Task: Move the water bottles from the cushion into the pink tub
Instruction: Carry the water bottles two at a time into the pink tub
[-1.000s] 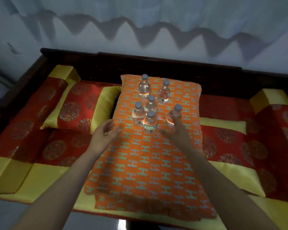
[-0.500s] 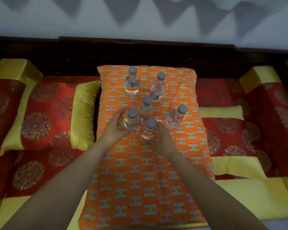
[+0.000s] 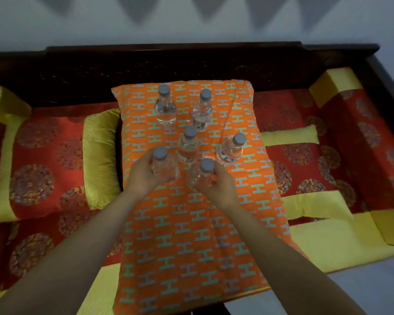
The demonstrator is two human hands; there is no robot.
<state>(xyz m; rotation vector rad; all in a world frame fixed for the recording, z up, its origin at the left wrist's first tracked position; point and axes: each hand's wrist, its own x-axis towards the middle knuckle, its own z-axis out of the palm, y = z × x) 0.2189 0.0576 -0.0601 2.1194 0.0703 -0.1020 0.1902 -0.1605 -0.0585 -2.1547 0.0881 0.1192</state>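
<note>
Clear plastic water bottles, six with grey caps, are standing upright on the orange cushion (image 3: pixel 191 223), long axes vertical, clustered on its far half. The two nearest are already in hand: the left hand (image 3: pixel 143 176) is wrapping around the near-left bottle (image 3: pixel 163 165) from its left side, and the right hand (image 3: pixel 216 185) is curling around the near-right bottle (image 3: pixel 203 175) from its right and near side. Whether either base is lifting off the fabric I cannot tell.

Directly beyond the two held bottles, the centre bottle (image 3: pixel 188 144) is standing close to both, and the right-hand bottle (image 3: pixel 232 148) is sitting just beside the right hand's fingertips. So the move seems to be turning on a straight upward lift, then a pull back toward the body, rather than any sideways sweep that could be knocking those neighbours over on the soft surface. Two more bottles, back-left (image 3: pixel 165 105) and back-right (image 3: pixel 201 110), are standing well clear near the cushion's far edge.

Open room is lying on the near half of the cushion, between the forearms. The pink tub is not showing anywhere in view, so the carrying direction cannot be judged. Red and yellow bench upholstery (image 3: pixel 43 155) is flanking the cushion on both sides.
</note>
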